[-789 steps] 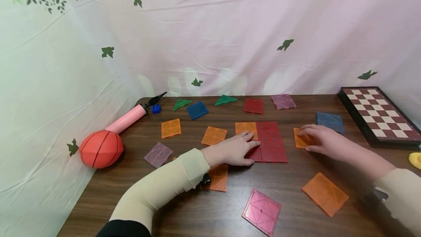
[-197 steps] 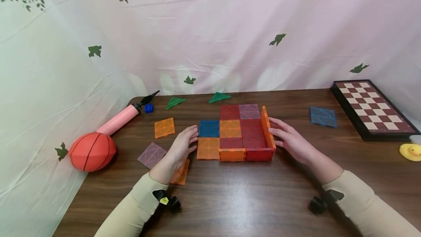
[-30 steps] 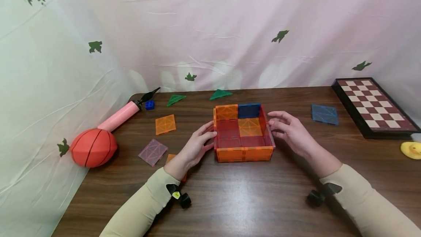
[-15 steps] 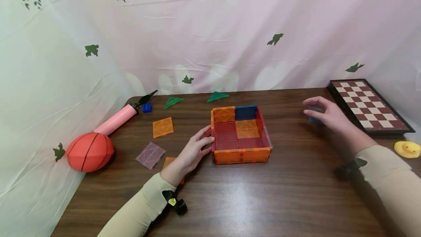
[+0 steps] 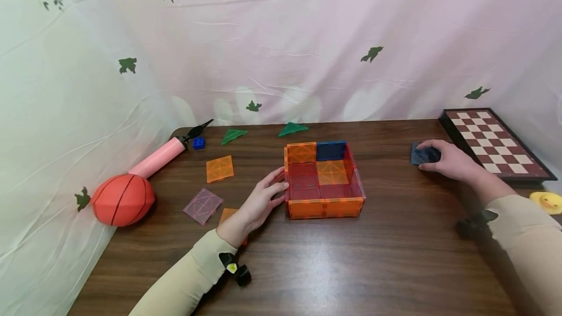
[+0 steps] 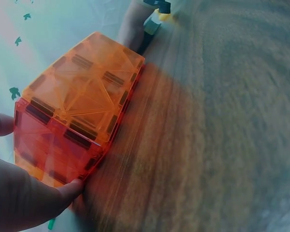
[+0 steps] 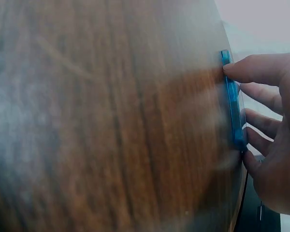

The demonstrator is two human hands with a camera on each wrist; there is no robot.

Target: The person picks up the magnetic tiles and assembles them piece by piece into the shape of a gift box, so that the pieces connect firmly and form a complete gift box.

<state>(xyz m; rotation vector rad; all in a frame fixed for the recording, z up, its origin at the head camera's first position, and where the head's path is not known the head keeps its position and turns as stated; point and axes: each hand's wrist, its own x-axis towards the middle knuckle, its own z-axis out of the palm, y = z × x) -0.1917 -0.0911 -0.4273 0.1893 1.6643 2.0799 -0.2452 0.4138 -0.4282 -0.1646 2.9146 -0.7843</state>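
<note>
L hand [image 5: 259, 204] fingers rest loose on tile box [image 5: 324, 179] at 9 o'clock, R hand [image 5: 450, 160] pinches blue tile [image 5: 420, 154]; a bump w/ it could knock walls down.

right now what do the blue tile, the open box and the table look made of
Blue tile, pinched by the right hand: looks like translucent plastic, thin and rigid; its edge shows clear blue at the wrist.
Open box, touched by the left hand: glossy see-through orange, red and blue plastic panels with moulded ribs.
Table: dark wood grain with a sheen; possibly laminate.
</note>
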